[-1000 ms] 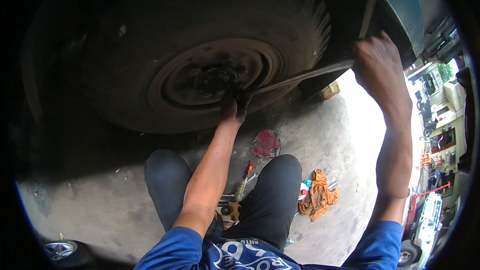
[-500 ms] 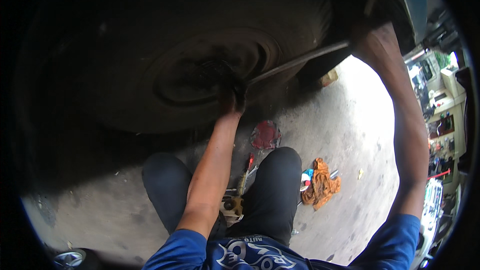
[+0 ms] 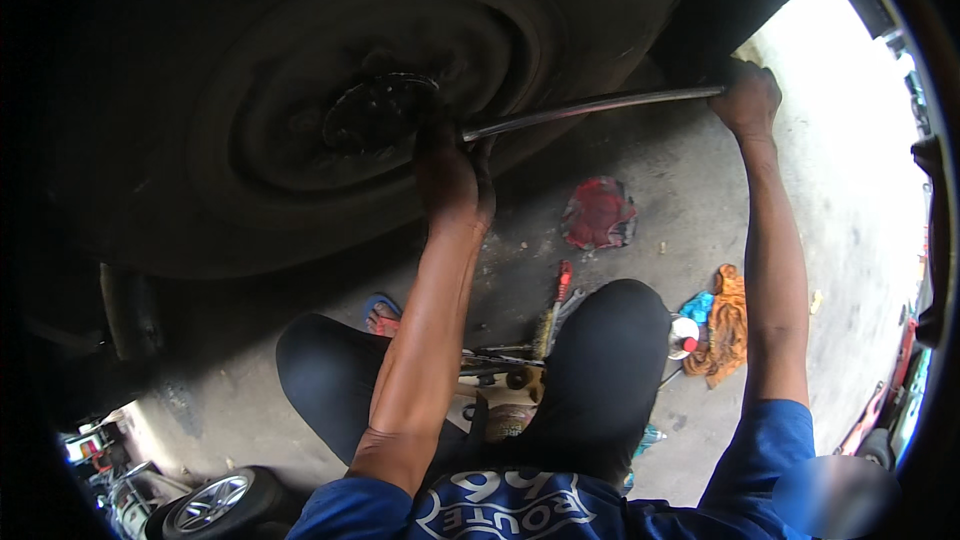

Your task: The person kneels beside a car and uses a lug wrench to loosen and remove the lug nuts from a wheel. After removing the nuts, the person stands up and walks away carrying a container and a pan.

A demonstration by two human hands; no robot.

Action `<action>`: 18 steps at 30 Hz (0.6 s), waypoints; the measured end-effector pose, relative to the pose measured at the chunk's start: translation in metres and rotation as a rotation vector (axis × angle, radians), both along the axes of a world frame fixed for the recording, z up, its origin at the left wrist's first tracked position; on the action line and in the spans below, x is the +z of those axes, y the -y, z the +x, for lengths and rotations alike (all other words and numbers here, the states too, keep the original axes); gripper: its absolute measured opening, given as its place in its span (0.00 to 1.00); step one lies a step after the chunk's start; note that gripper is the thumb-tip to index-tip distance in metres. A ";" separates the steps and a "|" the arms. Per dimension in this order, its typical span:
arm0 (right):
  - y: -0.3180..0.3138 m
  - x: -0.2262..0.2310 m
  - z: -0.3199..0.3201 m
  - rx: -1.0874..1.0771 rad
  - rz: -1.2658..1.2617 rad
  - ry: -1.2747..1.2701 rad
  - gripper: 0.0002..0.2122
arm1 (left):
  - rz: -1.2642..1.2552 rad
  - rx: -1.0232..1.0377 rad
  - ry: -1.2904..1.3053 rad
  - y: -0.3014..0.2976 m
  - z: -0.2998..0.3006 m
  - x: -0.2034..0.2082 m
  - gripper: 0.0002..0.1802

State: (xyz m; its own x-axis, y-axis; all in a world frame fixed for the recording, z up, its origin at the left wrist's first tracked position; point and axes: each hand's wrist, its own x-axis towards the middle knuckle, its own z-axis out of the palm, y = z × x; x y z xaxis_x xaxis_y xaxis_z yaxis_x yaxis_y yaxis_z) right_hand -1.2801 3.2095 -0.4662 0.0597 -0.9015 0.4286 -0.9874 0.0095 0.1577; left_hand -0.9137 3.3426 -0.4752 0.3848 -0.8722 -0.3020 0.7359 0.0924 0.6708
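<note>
The long, slim, silver-grey metal bar point(image 3: 600, 104) looks stiff, fairly heavy and perhaps slippery, best held near both ends. It spans the two hands before the large dark wheel with a round rim point(image 3: 380, 120): the right grip point(image 3: 748, 100) wraps its outer end; the left grip point(image 3: 452, 175) meets its inner end, too shadowed to tell how closed.

Beneath you spreads a grey concrete floor point(image 3: 690, 205), stained and flecked with small debris. Toward your upper right, strong light point(image 3: 835, 110) bleaches it nearly white, while a deep shadow point(image 3: 235, 325) darkens it at centre left. At your lower left sit a silver-spoked wheel point(image 3: 212, 502) and clutter point(image 3: 115, 480); blurred, colourful shapes point(image 3: 905, 370) line your right rim.
</note>
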 end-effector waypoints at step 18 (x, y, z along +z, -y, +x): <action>-0.109 0.137 0.038 0.148 0.386 0.019 0.06 | 0.063 -0.016 0.049 -0.017 0.013 0.000 0.16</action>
State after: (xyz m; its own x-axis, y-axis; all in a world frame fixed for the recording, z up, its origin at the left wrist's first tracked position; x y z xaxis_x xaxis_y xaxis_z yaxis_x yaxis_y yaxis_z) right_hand -1.2423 3.3187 -0.3288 0.1962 -0.9786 0.0627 -0.9764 -0.1891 0.1039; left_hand -0.9008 3.3591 -0.4753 0.3869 -0.8582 -0.3372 0.7029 0.0379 0.7103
